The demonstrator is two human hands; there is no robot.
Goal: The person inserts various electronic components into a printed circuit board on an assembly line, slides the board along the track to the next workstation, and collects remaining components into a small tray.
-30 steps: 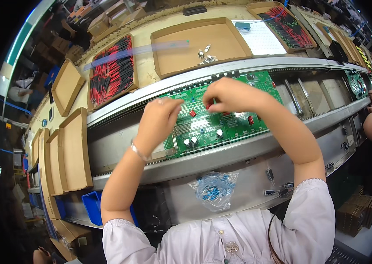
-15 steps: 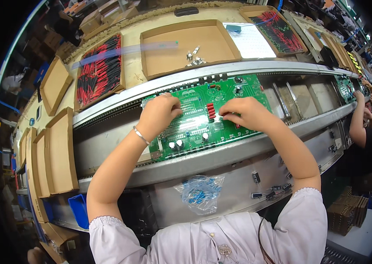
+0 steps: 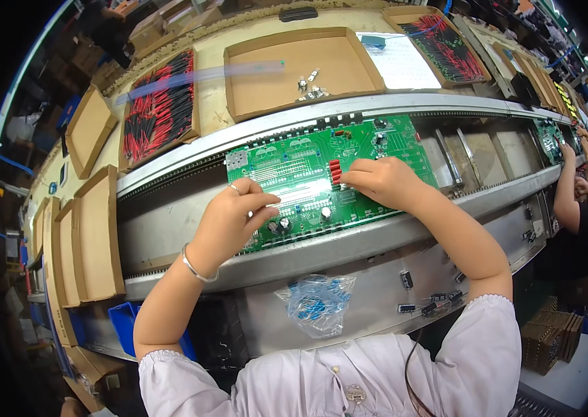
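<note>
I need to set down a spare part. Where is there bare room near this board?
The cardboard tray behind the green circuit board is mostly bare, left of its few metal parts. The conveyor bed left of the left hand is free. The wire trays are crowded.

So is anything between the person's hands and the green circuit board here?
Nothing visible. Both hands already rest on the green circuit board: the left hand on its lower left part, the right hand beside the row of red parts. Whether either hand holds a part cannot be told.

Your green circuit board (image 3: 308, 182) lies flat under both hands, its red components (image 3: 335, 171) just left of your right fingertips.
</note>
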